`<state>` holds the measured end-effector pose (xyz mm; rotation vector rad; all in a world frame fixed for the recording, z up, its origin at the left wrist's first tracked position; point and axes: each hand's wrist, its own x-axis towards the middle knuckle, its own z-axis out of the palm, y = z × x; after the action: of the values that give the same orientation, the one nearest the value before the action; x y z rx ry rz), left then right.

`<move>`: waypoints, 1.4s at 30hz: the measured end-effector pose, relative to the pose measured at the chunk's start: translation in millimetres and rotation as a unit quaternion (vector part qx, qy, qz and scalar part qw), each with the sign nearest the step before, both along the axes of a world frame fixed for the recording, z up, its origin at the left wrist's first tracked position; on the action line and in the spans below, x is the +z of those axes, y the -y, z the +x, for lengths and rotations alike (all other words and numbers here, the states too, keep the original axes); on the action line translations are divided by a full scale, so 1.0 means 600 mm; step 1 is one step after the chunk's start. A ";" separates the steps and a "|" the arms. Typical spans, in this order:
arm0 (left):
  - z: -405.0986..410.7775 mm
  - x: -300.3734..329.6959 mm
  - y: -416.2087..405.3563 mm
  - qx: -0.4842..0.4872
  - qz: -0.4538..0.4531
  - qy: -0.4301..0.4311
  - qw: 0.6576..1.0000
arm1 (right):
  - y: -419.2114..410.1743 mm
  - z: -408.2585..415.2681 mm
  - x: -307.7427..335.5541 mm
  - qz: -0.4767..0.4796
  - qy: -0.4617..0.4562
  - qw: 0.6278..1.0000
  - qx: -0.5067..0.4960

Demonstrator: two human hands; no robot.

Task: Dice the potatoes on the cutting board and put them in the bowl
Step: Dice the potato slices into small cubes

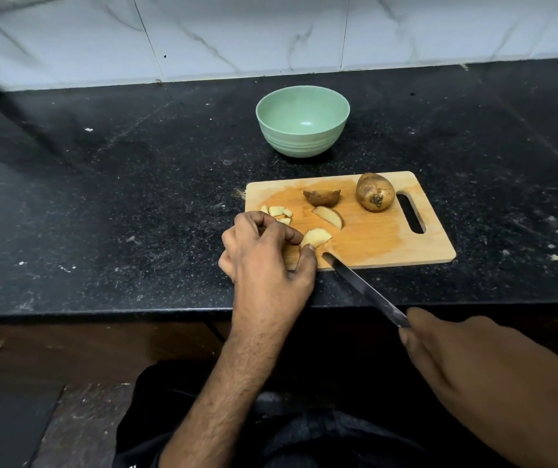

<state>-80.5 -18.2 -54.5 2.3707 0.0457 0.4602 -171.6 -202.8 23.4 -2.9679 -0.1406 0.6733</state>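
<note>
The knife (365, 288) handle was hidden inside the gripping right hand (446, 359). A potato wedge (316, 237) was pinched by the left hand (265, 251), which partly concealed the diced pieces (277, 212).

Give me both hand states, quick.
Left hand: pinching a potato wedge on the cutting board.
Right hand: gripping the knife.

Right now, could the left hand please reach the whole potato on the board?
Probably yes: the left hand pinches a wedge, but only a slice lies between it and the whole potato.
</note>
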 end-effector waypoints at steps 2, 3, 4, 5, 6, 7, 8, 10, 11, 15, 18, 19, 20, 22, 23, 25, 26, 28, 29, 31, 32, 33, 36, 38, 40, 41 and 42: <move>-0.001 0.001 -0.001 0.000 -0.005 0.000 1.000 | 0.003 -0.003 0.004 0.008 0.004 1.000 0.001; -0.002 0.001 -0.002 0.000 -0.009 -0.003 1.000 | 0.002 -0.005 0.005 0.015 0.014 1.000 -0.001; -0.003 0.002 -0.003 -0.001 -0.013 -0.005 1.000 | 0.000 -0.006 0.007 0.022 0.025 0.999 -0.003; -0.004 0.003 -0.005 -0.003 -0.017 -0.007 1.000 | -0.004 -0.007 0.009 0.032 0.037 0.999 -0.006; -0.006 0.003 -0.007 -0.006 -0.019 -0.006 1.000 | -0.008 -0.006 0.010 0.048 0.050 0.998 -0.009; -0.007 0.003 -0.008 -0.009 -0.021 -0.005 1.000 | -0.013 -0.004 0.008 0.066 0.064 0.996 -0.012; -0.008 0.003 -0.009 -0.012 -0.021 -0.004 1.000 | -0.019 -0.001 0.006 0.083 0.079 0.993 -0.013; -0.009 0.002 -0.009 -0.015 -0.017 -0.003 1.000 | -0.029 0.008 -0.004 0.098 0.106 0.990 -0.013; -0.009 0.001 -0.009 -0.015 -0.014 -0.002 1.000 | -0.034 0.012 -0.010 0.099 0.117 0.988 -0.014; -0.007 -0.001 -0.007 -0.013 -0.011 -0.001 1.000 | -0.044 0.024 -0.023 0.086 0.130 0.988 -0.007; -0.006 -0.003 -0.007 -0.011 -0.009 0.003 1.000 | -0.050 0.029 -0.027 0.073 0.135 0.988 0.006; -0.006 -0.003 -0.007 -0.012 -0.009 0.005 1.000 | -0.053 0.031 -0.027 0.069 0.137 0.988 0.009; -0.006 -0.003 -0.007 -0.012 -0.011 0.006 1.000 | -0.056 0.033 -0.028 0.066 0.138 0.988 0.011; -0.005 -0.002 -0.006 -0.013 -0.011 0.006 1.000 | -0.057 0.037 -0.028 0.067 0.133 0.989 0.012; -0.005 -0.002 -0.006 -0.012 -0.011 0.005 1.000 | -0.055 0.038 -0.027 0.067 0.125 0.990 0.013; -0.004 -0.001 -0.005 -0.008 -0.012 0.001 1.000 | -0.048 0.037 -0.023 0.070 0.103 0.992 0.014; -0.004 -0.001 -0.004 -0.006 -0.013 0.000 1.000 | -0.044 0.034 -0.022 0.070 0.092 0.993 0.012; -0.005 -0.002 -0.004 -0.006 -0.014 -0.001 1.000 | -0.034 0.023 -0.018 0.059 0.071 0.996 0.008; -0.006 -0.002 -0.004 -0.007 -0.014 -0.001 1.000 | -0.029 0.016 -0.017 0.050 0.060 0.997 0.006; -0.006 -0.001 -0.006 -0.007 -0.013 -0.002 1.000 | -0.020 0.005 -0.014 0.037 0.048 0.998 0.003; -0.006 -0.001 -0.006 -0.006 -0.013 -0.004 1.000 | -0.015 0.001 -0.012 0.032 0.044 0.999 0.003; -0.006 0.000 -0.006 -0.005 -0.013 -0.006 1.000 | -0.010 -0.002 -0.010 0.028 0.041 0.999 0.004; -0.008 0.000 -0.007 -0.001 -0.016 -0.006 1.000 | 0.002 -0.006 -0.008 0.038 0.046 0.998 0.004; -0.010 0.001 -0.007 0.001 -0.017 -0.002 1.000 | 0.009 -0.006 -0.008 0.066 0.059 0.996 -0.005; -0.011 0.002 -0.006 -0.001 -0.018 -0.001 1.000 | 0.013 -0.002 -0.010 0.096 0.085 0.991 -0.023; -0.010 0.002 -0.006 -0.003 -0.017 -0.001 1.000 | 0.013 0.001 -0.012 0.107 0.102 0.988 -0.033; -0.010 0.002 -0.006 -0.005 -0.015 0.000 1.000 | 0.013 0.004 -0.016 0.117 0.120 0.985 -0.043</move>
<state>-86.5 -14.6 -53.2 2.3410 0.0408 0.4514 -169.1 -210.5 13.9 -2.7968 -0.0986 0.2666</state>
